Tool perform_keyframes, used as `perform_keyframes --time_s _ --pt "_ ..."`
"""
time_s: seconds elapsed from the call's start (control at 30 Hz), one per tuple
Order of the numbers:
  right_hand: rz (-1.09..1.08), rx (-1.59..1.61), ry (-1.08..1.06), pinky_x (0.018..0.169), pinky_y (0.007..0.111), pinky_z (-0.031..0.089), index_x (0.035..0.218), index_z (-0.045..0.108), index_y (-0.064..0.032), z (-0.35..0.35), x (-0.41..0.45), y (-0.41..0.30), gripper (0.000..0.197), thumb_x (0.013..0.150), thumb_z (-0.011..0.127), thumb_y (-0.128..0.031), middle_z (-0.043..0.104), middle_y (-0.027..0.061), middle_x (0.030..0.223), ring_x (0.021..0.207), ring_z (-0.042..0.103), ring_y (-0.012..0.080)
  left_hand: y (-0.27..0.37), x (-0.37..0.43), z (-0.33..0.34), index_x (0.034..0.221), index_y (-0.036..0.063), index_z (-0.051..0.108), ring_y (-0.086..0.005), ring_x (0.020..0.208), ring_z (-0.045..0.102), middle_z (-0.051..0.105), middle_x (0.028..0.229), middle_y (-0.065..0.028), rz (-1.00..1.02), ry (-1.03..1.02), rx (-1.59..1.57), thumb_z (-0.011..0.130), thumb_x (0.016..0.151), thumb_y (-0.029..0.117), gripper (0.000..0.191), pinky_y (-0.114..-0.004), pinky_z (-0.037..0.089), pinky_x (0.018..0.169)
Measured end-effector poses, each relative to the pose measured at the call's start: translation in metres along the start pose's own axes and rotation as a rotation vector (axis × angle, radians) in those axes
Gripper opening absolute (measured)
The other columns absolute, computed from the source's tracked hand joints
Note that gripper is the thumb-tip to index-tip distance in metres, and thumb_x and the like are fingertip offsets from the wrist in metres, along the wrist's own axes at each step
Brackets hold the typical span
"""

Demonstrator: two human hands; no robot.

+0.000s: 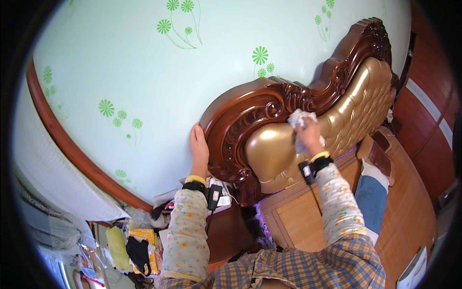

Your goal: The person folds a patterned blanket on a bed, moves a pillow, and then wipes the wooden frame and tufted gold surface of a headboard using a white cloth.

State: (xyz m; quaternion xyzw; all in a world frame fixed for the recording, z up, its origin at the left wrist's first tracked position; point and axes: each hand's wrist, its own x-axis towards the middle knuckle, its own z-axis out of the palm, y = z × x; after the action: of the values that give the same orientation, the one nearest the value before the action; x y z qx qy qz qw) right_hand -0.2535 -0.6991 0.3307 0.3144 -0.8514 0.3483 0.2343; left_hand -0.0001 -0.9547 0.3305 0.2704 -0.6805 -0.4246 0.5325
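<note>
A carved dark wood headboard (220, 108) with a gold tufted padded panel (270, 148) stands against the wall. My left hand (199, 148) rests against the outer left edge of the wooden frame, holding nothing else. My right hand (309, 134) grips a crumpled whitish cloth (300, 117) against the top of the gold panel, where it meets the carved wood. Part of the cloth hangs below the hand, over the padding. Floral sleeve covers and black wrist straps with small black devices are on both arms.
Below the headboard lies a bed with a woven mat (299, 216); a blue and white item (371, 195) and brown pillows lie on its right. A dark red bedside cabinet (227, 231) stands between bed and piled clothes (119, 249). Reddish wardrobe doors (426, 104) stand at right.
</note>
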Motion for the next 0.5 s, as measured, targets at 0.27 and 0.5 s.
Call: perform_keyframes --time_s 0.27,0.5 --pt "-0.519 0.637 -0.310 0.088 0.039 0.041 0.105 0.058 -0.0058 -0.014 -0.038 -0.110 0.038 0.067 0.066 -0.010 0.058 0.0135 0.106 0.097 0.053 0.0324 0.007 -0.005 -0.006 0.112 -0.0036 0.053 -0.0281 0.103 0.052 0.056 0.110 -0.0175 0.068 0.142 0.041 0.036 0.092 0.026 0.039 -0.034 0.038 0.091" --pt "-0.549 0.186 0.129 0.078 0.040 0.045 0.101 0.058 -0.0008 -0.074 0.088 -0.156 0.034 0.073 0.065 -0.018 0.059 0.0192 0.098 0.089 0.055 0.0375 0.010 -0.012 0.000 0.108 -0.0024 0.055 -0.0317 0.100 0.054 0.058 0.106 -0.0199 0.033 0.219 0.081 0.040 0.090 0.025 0.036 -0.036 0.041 0.088"
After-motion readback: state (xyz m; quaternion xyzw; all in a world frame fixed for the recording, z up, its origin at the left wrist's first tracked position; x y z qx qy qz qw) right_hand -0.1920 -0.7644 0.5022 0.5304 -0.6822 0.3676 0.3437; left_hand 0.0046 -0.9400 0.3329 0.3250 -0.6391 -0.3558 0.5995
